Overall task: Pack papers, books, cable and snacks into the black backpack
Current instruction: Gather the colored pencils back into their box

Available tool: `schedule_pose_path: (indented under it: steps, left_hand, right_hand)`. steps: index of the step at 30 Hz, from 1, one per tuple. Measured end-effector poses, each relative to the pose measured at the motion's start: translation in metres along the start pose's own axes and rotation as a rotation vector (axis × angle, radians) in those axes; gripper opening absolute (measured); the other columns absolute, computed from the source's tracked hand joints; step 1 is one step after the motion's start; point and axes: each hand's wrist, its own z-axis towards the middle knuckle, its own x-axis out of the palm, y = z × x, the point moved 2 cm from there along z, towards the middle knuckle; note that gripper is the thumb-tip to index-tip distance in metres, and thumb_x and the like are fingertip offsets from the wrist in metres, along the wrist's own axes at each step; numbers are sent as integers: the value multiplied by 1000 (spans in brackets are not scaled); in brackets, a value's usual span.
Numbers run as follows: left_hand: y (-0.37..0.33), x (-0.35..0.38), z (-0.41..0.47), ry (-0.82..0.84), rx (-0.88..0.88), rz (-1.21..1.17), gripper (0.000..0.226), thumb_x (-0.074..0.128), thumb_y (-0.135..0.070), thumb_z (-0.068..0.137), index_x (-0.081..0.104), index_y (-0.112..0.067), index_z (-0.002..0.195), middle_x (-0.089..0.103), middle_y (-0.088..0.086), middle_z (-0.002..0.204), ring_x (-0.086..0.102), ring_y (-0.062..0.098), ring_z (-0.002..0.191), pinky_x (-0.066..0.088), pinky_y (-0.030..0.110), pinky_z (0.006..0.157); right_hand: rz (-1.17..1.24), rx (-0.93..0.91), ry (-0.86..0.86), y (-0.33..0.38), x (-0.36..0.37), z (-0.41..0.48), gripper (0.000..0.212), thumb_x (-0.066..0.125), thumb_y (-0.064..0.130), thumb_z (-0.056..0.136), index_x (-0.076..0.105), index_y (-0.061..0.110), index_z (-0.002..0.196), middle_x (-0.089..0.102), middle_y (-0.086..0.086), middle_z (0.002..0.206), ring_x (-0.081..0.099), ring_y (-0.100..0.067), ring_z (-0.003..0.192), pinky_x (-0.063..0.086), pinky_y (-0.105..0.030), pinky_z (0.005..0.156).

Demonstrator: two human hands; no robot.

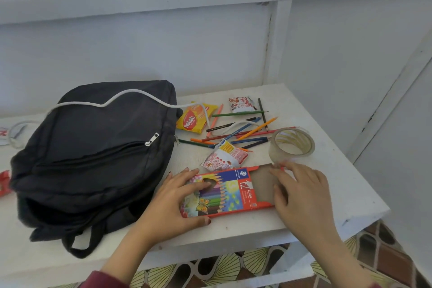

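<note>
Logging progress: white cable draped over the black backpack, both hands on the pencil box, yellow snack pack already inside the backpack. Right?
Not quite. The head view shows the yellow snack pack lying on the table beside the black backpack, not inside. The white cable is draped over the backpack, and the left hand and right hand are on the pencil box.

Head-worn view, downward onto table point(327, 184)
</note>
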Motion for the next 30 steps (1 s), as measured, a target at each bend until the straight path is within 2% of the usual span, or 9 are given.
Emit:
schedule_pose_path:
  steps: [4, 7, 10, 12, 17, 19, 24, 28, 30]
  left_hand:
    - [0, 0, 1, -19, -2, -17, 64, 55, -75, 61, 40, -61, 122, 16, -29, 144, 5, -8, 134, -6, 22, 110]
    - [0, 0, 2, -22, -5, -23, 64, 55, -75, 61, 41, -59, 122, 19, -29, 143, 9, -8, 133, -4, 23, 111]
    - [-2, 0, 2, -26, -11, -19, 64, 54, -75, 61, 41, -60, 121, 19, -31, 140, 11, -9, 129, 0, 24, 111]
    - [-4, -1, 2, -32, -10, -14, 62, 54, -75, 60, 40, -60, 119, 20, -32, 137, 12, -10, 126, 4, 22, 108]
    - [-8, 0, -3, -76, 23, 4, 60, 60, -71, 59, 47, -58, 116, 30, -32, 131, 20, -17, 117, 13, 11, 97]
    - [-9, 2, -7, -72, 30, -7, 60, 63, -71, 58, 50, -57, 114, 32, -34, 129, 22, -17, 118, 16, 9, 95]
    - [-7, 7, -13, -76, -10, -12, 61, 59, -75, 56, 49, -59, 114, 31, -35, 130, 25, -12, 120, 23, 18, 98]
    - [-3, 7, -9, -79, -39, -21, 64, 56, -75, 59, 48, -56, 119, 30, -31, 134, 25, -7, 124, 24, 24, 104]
    - [-3, 7, -6, -49, -50, -38, 64, 54, -75, 60, 45, -57, 121, 25, -32, 136, 18, -7, 127, 17, 25, 108]
  right_hand:
    - [-34, 54, 36, -8, 10, -5, 43, 39, 23, 73, 70, 13, 101, 67, -7, 102, 63, -29, 88, 47, -37, 73]
    - [-33, 109, -21, -13, 9, -3, 35, 55, 17, 70, 70, 11, 101, 63, -15, 111, 55, -34, 97, 42, -40, 79]
    - [-31, -24, -59, -5, 5, 0, 37, 46, 4, 70, 69, 5, 99, 64, -17, 112, 56, -33, 98, 35, -36, 82]
    - [54, -139, -27, 4, 4, 1, 43, 35, 7, 70, 69, 1, 96, 67, -14, 107, 62, -31, 95, 35, -32, 85]
    - [268, -279, 97, 10, 3, -4, 39, 37, 17, 83, 67, 10, 107, 66, -5, 112, 51, -13, 105, 40, -19, 89]
    - [254, -247, 146, 7, 5, -7, 38, 36, 22, 85, 63, 16, 110, 64, -3, 117, 50, -10, 107, 44, -14, 83]
    - [195, -39, 267, -17, 17, -8, 38, 52, 28, 83, 62, 18, 118, 61, -4, 122, 61, -20, 105, 43, -24, 83]
    - [202, 34, 403, -31, 19, -6, 49, 38, 40, 87, 54, 20, 129, 55, 4, 131, 54, -16, 116, 36, -25, 96]
    - [191, 28, 432, -34, 20, -3, 54, 31, 46, 87, 53, 22, 130, 56, 7, 131, 53, -13, 118, 36, -30, 102]
